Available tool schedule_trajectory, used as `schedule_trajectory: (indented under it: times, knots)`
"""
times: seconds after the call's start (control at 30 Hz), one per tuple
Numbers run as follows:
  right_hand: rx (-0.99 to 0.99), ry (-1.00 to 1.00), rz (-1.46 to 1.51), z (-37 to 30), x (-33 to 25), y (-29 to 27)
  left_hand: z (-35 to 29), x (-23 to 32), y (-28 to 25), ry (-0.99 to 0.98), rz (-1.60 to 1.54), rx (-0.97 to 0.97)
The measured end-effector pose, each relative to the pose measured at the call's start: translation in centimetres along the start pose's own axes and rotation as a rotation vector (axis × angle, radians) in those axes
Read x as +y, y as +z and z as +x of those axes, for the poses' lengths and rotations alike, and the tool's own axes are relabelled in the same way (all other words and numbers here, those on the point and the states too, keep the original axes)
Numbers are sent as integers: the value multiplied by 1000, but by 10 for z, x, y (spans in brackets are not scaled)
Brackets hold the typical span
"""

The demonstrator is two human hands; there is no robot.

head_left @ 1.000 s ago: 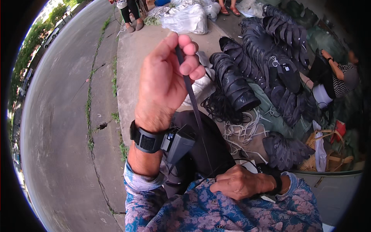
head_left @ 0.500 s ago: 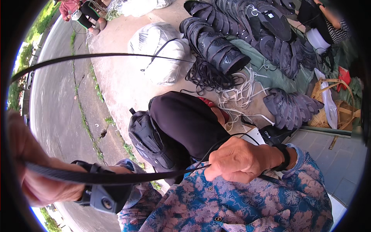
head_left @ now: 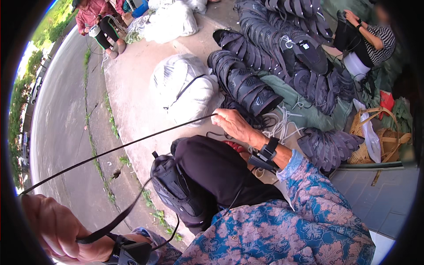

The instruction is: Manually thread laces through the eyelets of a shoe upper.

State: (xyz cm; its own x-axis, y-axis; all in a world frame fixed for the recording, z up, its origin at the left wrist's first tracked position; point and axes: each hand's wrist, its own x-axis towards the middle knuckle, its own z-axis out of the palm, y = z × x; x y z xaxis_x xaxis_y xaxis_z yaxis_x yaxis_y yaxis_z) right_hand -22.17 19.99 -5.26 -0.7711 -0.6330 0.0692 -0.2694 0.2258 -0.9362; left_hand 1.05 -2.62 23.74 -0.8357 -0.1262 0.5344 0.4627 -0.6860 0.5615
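L hand (head_left: 57,229) fisted on blk lace (head_left: 102,231), R hand (head_left: 236,126) pinching it taut, so overpulling cd slip R's pinch.

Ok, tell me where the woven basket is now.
In the head view, the woven basket sits toward the right edge, just right of the fanned dark shoe pieces and below the red item.
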Motion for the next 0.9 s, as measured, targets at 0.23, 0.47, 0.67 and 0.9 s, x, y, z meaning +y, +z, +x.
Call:
schedule_trajectory:
  times: [0.23, 0.47, 0.67, 0.9]
  knots:
    - [506, -201, 11, 23, -67, -147, -24, -49, -30, -82, 73, 139]
    - [356, -136, -109, 33, -92, -159, -22, -73, -33, -231, 17, 240]
    - [400, -403, -153, 24, -126, -176, -33, -83, -36, -481, -97, 352]
    - [553, -755, 46, 5, -214, -224, -38, -87, -31, -499, -119, 340]
